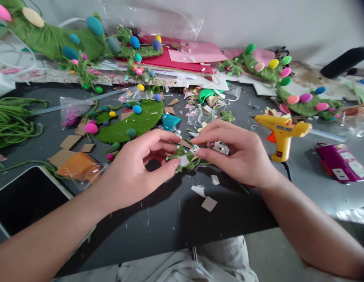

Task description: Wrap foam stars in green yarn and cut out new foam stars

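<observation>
Between my two hands, above the dark table, is a small piece wrapped in green yarn [186, 163], with a bare white patch in its middle. My left hand [137, 164] grips its left side, the thumb in front and the fingers curled behind. At the upper right edge of the piece, the thumb and forefinger of my right hand [237, 150] are pinched together on it; the exact spot is partly hidden. A small whitish item with a metal dot [220, 147] shows beside my right fingers. White paper scraps [209, 203] lie below my hands.
A yellow glue gun [283, 133] stands right of my hand, near a purple packet [343, 162]. Leftward lie a green crescent [143, 123] with coloured balls, an orange clay bag [79, 166], green yarn [16, 119] and a tablet [29, 199]. Finished-looking green crescents [58, 39] line the back.
</observation>
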### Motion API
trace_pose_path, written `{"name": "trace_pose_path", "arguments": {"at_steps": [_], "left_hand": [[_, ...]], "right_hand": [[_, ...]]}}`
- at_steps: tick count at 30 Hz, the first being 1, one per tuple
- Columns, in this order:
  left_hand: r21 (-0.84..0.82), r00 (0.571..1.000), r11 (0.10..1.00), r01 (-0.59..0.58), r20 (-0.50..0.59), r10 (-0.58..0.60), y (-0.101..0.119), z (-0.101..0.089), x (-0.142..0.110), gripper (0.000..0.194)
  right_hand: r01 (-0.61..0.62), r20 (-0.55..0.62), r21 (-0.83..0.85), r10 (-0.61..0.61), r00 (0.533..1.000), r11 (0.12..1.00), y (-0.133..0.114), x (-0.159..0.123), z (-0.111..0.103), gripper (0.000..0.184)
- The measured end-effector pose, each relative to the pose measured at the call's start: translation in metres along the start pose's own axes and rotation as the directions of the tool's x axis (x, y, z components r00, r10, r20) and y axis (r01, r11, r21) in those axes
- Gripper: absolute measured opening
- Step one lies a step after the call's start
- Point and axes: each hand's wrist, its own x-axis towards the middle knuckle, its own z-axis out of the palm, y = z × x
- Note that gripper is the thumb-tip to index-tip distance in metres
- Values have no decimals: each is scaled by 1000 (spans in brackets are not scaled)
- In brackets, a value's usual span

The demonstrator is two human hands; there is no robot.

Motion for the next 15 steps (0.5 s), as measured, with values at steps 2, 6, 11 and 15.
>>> {"name": "trace_pose_path", "arguments": {"at_steps": [2,6,11,15], "left_hand": [[-1,1000,1000,4,5,-4,0,0,-1,31],[-1,1000,1000,17,14,-17,1,-1,-1,32],[0,1000,1000,21,19,-21,0,-1,0,32],[-13,1000,1000,23,20,-22,-1,0,0,31]], "right_hand": [[66,59,-6,-66,996,998,4,0,2,20],[100,66,-8,-99,993,995,7,-1,9,12],[24,77,-14,-23,997,1000,3,-1,11,6],[2,97,-19,0,995,1000,1,-1,10,9]]}}
